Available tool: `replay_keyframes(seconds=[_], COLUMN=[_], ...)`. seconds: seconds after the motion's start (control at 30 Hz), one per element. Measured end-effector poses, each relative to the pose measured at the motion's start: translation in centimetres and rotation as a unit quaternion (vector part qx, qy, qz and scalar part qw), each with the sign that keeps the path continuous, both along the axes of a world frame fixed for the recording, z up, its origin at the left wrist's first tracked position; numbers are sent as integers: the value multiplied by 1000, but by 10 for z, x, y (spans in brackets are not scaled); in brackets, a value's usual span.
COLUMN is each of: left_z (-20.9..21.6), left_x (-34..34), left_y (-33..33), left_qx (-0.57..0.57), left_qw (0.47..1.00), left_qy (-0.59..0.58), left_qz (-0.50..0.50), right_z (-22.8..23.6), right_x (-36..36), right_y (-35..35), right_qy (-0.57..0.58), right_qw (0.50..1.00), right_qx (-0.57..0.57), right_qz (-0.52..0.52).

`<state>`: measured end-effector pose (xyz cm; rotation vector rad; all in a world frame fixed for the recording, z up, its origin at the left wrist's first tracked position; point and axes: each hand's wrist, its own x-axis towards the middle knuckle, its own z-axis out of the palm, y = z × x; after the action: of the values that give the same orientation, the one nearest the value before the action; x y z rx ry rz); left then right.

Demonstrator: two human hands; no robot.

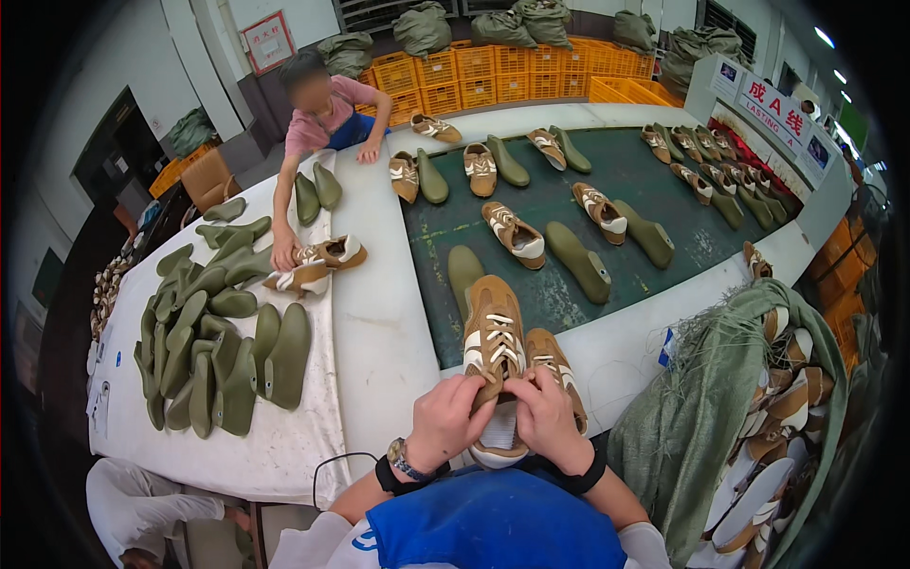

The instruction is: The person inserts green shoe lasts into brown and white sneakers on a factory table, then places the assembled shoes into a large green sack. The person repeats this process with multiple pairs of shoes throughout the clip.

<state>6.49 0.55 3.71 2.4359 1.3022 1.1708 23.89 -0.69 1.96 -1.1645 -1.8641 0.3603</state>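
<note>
Right in front of me stands a brown sneaker (494,322) with white laces and stripes, its toe pointing away. My left hand (445,414) pinches the left side of its opening near the tongue. On the other side, my right hand (543,417) grips the edge of the opening with bent fingers. Between the hands the pale insole shows inside the shoe. A matching sneaker (547,353) sits just to the right, partly behind my right hand. Beyond the held shoe's toe lies a green shoe last (464,272), partly covered by it.
A dark green conveyor belt (455,228) carries several sneakers and lasts. More lasts (232,303) are heaped on the white table (123,379) at left. A co-worker's hand (284,248) touches shoes there. A green sack (697,398) of shoes stands at right.
</note>
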Motion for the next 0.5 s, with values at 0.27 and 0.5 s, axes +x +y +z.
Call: replay_keyframes(seconds=[0.27,0.5], left_z=[-2,2], left_x=[-5,3], left_y=[12,12], left_qx=[-147,-35], left_qw=[977,985], left_qy=[-150,143], left_qz=[-38,-90], right_z=[-3,-16], right_x=[8,5], right_y=[-1,0], right_qy=[-8,131], right_qw=[999,990], right_qx=[-4,10], right_qz=[48,-40])
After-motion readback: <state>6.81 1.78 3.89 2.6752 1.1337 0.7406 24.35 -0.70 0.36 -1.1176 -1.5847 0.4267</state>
